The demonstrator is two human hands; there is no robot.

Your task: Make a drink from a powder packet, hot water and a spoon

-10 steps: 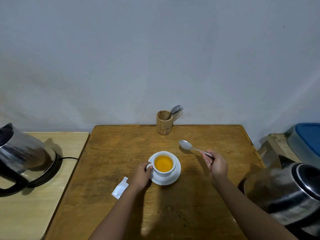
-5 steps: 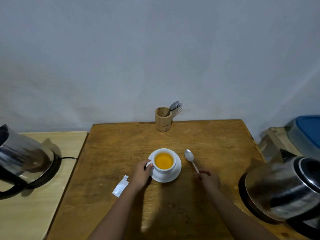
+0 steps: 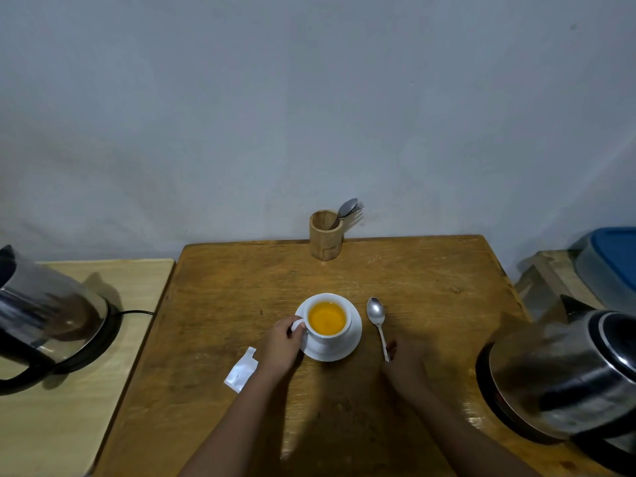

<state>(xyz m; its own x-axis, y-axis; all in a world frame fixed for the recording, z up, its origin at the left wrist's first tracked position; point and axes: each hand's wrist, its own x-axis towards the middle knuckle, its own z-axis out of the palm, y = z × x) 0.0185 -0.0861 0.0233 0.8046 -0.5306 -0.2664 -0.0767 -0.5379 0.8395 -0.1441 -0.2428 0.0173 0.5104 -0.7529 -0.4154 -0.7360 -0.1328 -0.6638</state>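
Cup [image 3: 328, 320] of orange drink on saucer [image 3: 351, 344], mid-table [image 3: 430, 277]. Left hand [image 3: 280, 346] pinches my cup handle. Spoon [image 3: 378, 321] flat just right of saucer; right hand [image 3: 401, 358] at handle end, grip unclear. I judge: release spoon gently, keep cup steady.

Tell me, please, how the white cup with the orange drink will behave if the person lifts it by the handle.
The cup looks filled close to its rim, so it would probably spill if tilted. It seems to be glazed ceramic, likely rigid and breakable. The left hand pinches only the small handle, so it may swing. The saucer will likely stay behind.
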